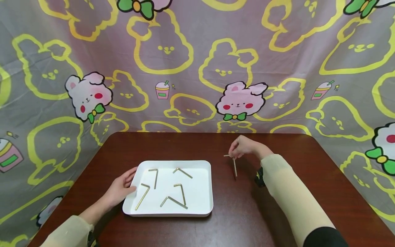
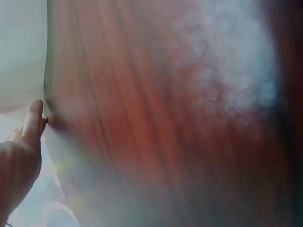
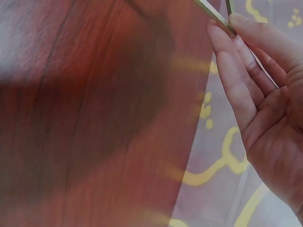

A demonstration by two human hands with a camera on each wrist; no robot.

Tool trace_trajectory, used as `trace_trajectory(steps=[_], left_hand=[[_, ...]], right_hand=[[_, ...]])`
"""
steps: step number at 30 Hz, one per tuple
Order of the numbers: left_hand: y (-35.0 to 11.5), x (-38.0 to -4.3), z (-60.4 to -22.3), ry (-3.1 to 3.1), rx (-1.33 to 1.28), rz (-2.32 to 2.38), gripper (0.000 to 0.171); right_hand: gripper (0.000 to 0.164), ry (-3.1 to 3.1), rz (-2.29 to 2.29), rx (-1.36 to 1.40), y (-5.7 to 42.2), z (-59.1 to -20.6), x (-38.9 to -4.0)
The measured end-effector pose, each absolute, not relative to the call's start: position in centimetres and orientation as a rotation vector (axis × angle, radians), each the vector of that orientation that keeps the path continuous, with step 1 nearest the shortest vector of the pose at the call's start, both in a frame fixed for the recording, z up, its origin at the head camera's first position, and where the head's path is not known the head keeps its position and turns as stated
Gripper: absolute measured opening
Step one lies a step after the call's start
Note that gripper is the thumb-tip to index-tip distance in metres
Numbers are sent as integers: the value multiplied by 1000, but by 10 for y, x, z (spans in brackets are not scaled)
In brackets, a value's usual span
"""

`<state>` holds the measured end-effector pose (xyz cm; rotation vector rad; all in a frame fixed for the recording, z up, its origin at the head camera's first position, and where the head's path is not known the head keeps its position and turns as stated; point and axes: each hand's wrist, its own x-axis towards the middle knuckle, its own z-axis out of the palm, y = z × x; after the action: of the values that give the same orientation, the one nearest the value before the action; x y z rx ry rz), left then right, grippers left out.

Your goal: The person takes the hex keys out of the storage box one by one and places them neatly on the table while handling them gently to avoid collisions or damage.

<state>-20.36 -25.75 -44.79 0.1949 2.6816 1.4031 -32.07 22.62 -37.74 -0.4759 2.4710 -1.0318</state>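
My right hand pinches an L-shaped hex key near its bend, above the table to the right of the tray. In the right wrist view, thumb and fingertips of the right hand meet at the bend of the metal hex key, whose arms run out of the frame. My left hand holds the left rim of a white tray, thumb over the edge and fingers along the outer side. Several brass-coloured hex keys lie spread out inside the tray, pointing different ways.
A dark reddish-brown wooden table carries the tray. Behind it and at both sides hangs a patterned cloth with cartoon bunnies and yellow outlines, close to the table's edges.
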Motion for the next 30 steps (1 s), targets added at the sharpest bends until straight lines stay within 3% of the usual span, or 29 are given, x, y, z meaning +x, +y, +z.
trace_trajectory(steps=[30], left_hand=[[-256,-202,-446,2696,183,1393,69]], right_hand=[[7,2512,-1129,-411,241,-423,-323]])
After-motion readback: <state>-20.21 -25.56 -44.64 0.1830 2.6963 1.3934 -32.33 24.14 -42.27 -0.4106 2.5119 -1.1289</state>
